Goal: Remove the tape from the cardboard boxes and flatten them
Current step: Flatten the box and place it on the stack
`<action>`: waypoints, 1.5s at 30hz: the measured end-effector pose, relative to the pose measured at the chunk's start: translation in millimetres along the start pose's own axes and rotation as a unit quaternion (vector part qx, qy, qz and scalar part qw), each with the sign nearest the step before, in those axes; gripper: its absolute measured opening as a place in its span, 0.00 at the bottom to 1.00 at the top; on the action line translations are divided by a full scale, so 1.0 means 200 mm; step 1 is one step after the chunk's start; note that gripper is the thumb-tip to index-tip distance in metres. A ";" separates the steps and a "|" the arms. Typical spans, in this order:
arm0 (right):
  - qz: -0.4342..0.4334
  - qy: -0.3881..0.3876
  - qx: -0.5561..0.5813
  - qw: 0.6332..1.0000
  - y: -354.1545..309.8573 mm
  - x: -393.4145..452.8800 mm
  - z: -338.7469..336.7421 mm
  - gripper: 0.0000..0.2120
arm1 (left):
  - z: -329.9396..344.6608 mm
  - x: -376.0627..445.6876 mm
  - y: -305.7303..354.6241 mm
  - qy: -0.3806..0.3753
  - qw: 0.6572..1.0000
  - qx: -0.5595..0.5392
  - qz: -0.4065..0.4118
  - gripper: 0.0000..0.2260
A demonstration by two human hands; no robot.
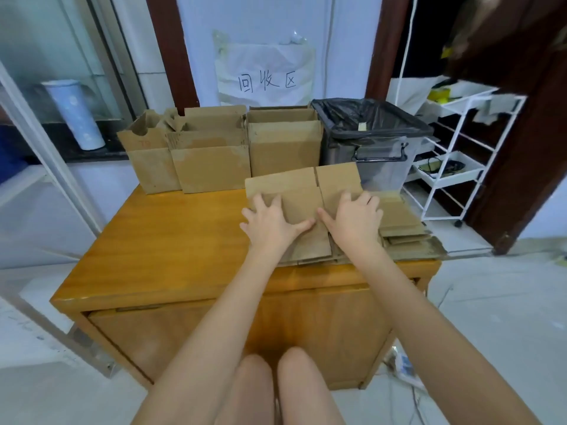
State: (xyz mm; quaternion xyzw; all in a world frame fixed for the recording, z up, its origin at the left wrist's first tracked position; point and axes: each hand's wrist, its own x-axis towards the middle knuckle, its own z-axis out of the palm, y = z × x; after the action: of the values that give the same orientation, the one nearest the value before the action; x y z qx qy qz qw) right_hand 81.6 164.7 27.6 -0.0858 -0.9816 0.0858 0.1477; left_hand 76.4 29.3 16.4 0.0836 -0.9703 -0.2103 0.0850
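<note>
A flattened brown cardboard box (302, 187) lies on top of a pile of flattened cardboard (402, 228) at the right side of the wooden table (159, 240). My left hand (271, 223) presses on its left half with spread fingers. My right hand (352, 217) presses flat on its right half, thumbs nearly meeting in the middle. Three upright cardboard boxes stand in a row at the table's far edge: a torn one (150, 161) at the left, a wider one (211, 157) beside it, and a third (283, 145) at the right.
A clear bin lined with a black bag (372, 136) stands at the table's far right corner. A white wire trolley (454, 161) is on the floor to the right. A paper sign (267, 78) hangs on the wall behind. Cables lie on the floor at lower right.
</note>
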 end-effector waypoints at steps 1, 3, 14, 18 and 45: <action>0.015 -0.003 -0.005 1.000 0.06 0.02 -0.01 0.30 | 0.03 0.00 0.06 -0.009 1.000 -0.008 0.012 0.42; 0.040 -0.004 -0.018 0.999 0.17 0.06 -0.03 0.30 | 0.08 0.01 0.17 -0.025 0.999 -0.016 0.034 0.42; 0.088 -0.042 -0.040 0.994 0.59 0.31 0.02 0.31 | 0.32 0.12 0.58 -0.073 0.994 0.053 0.070 0.38; 0.073 -0.066 -0.024 0.995 0.67 0.37 0.07 0.28 | 0.40 0.17 0.63 -0.076 0.991 0.075 0.077 0.37; -0.014 -0.116 -0.038 0.992 0.58 0.44 0.25 0.22 | 0.51 0.27 0.49 -0.075 0.990 0.074 0.091 0.23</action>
State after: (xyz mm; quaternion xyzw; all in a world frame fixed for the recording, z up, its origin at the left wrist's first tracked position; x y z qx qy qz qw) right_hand 0.4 286.5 -18.6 -0.0668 -0.9957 0.0556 0.0306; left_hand -9.5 146.8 -26.8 -0.0148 -0.9904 -0.1352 0.0244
